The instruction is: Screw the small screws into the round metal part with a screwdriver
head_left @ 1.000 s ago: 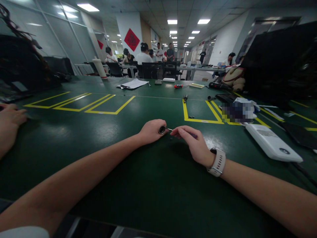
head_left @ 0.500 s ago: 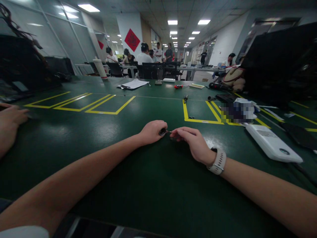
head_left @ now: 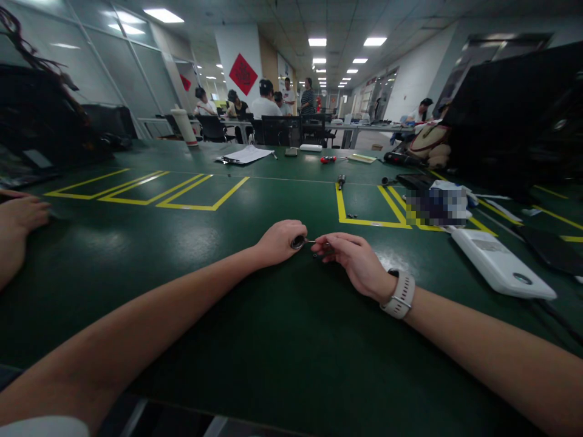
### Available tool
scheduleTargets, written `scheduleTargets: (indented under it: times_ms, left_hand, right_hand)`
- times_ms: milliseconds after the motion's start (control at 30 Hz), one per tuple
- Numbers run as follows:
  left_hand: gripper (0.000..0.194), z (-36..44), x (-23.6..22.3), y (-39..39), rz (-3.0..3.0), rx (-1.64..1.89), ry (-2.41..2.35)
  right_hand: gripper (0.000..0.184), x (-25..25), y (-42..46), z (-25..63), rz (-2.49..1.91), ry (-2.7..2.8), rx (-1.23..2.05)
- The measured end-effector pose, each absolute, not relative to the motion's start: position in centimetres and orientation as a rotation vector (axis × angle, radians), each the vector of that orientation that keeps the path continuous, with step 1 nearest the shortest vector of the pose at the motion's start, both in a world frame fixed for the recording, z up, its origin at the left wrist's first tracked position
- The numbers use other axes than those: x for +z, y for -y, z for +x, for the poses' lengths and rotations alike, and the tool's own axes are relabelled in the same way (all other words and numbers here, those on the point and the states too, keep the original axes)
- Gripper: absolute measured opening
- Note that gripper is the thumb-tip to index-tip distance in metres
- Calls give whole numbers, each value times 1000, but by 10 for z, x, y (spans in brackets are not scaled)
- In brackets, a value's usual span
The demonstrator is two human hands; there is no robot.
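Note:
My left hand (head_left: 281, 243) is closed around a short dark cylinder with a shiny round rim (head_left: 298, 242), its open end turned toward me. Between the pinched fingers of my right hand (head_left: 348, 252) is a thin metal rod (head_left: 311, 241), whose tip reaches to the rim of the cylinder. I cannot tell whether the tip touches it or goes inside. A tiny dark piece (head_left: 315, 255) shows just below the right fingertips; whether it is held or lies on the table is unclear. Both hands are low over the green table (head_left: 273, 340).
Yellow tape (head_left: 374, 224) marks boxes on the table, with a dark metal fitting (head_left: 341, 180) and tiny pieces (head_left: 351, 216) there. A white power bank (head_left: 503, 262) lies right, a red screwdriver (head_left: 328, 159) farther back. Another person's hand (head_left: 22, 215) rests at far left.
My right hand's fingers have shifted a little along the rod, and slightly more of it shows. My left hand and the cylinder stay nearly in place.

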State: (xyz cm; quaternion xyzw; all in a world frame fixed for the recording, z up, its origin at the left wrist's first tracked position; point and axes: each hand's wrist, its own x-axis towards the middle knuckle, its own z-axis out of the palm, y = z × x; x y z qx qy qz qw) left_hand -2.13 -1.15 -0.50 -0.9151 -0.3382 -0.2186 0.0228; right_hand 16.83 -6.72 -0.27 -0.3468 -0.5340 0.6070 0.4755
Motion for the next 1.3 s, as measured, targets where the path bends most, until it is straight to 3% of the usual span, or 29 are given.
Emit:
scheduleTargets:
  times_ms: [300, 600, 900, 1300]
  left_hand:
    - [15, -22, -7, 10, -2974, -903, 952]
    - [6, -21, -8, 9, -2852, -728, 1029]
    - [6, -23, -8, 8, -2934, -755, 971]
    - [9, -19, -3, 13, -2871, -573, 1053]
  right_hand:
    - [21, -2, 64, 171, -796, 1181, 1614]
    - [19, -1, 74, 166, -916, 1543, 1190]
    - [18, -3, 65, 170, -827, 1212, 1565]
    - [18, -1, 67, 169, -851, 1226, 1498]
